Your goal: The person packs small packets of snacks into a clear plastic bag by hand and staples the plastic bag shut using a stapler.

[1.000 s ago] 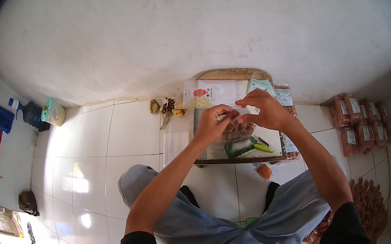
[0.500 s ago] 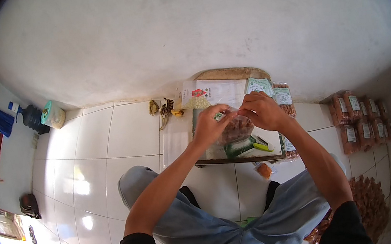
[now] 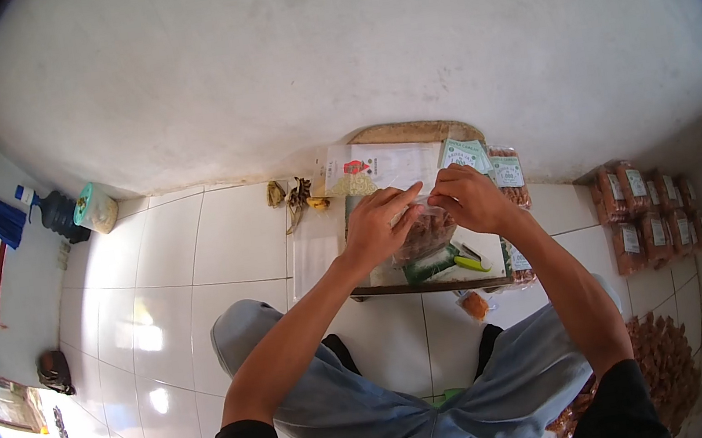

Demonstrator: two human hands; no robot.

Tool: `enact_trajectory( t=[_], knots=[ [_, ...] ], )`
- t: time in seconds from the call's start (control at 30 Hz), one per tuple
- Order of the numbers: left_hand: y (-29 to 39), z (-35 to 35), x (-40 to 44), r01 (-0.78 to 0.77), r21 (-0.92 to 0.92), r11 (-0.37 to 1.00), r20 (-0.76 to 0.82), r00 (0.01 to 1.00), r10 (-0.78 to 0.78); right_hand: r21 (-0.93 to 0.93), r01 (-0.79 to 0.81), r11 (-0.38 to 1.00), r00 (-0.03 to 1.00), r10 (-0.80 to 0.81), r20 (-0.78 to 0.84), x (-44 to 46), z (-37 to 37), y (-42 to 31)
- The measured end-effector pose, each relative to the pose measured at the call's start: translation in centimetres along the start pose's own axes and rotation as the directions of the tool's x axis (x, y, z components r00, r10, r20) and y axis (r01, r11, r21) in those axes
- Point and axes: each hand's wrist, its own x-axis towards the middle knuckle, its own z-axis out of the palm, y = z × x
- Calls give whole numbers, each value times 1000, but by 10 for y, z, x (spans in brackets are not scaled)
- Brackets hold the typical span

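Note:
A clear plastic bag (image 3: 426, 237) with brown pieces inside stands on the low table (image 3: 387, 288), its upper edge between my hands. My left hand (image 3: 380, 222) grips the left side of the bag's mouth, fingers pointing right. At the opposite side, my right hand (image 3: 474, 200) pinches the top edge with bent fingers. Just below the bag, a yellow-green handled cutter (image 3: 470, 263) lies on a dark green and white sheet (image 3: 430, 265). Printed green labels (image 3: 465, 153) are behind my right hand.
Flat clear packaging with a red print (image 3: 362, 164) covers the table's back left. Filled, labelled packs (image 3: 507, 172) stand at the table's right, with more packs (image 3: 652, 215) stacked by the wall. Brown pieces (image 3: 658, 365) are heaped at lower right. An orange-filled packet (image 3: 473, 305) lies before the table.
My left hand has shifted slightly, its fingers now stretching further over the bag's top edge. My right hand stays at nearly the same spot.

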Motion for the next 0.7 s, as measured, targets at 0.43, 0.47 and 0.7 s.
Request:
enact_trajectory(
  t=[0.43, 0.47, 0.7],
  knots=[
    [-8, 10, 0, 239, -124, 963, 79, 970, -231, 160, -247, 956, 964, 226, 140, -3, -10, 5],
    [-10, 9, 1, 239, -124, 963, 79, 970, -231, 161, -247, 956, 964, 226, 139, -5, -10, 7],
    [-20, -1, 16, 358, -144, 922, 182, 926, -331, 236, -501, 833, 865, 473, 167, -17, 6, 13]
  ],
)
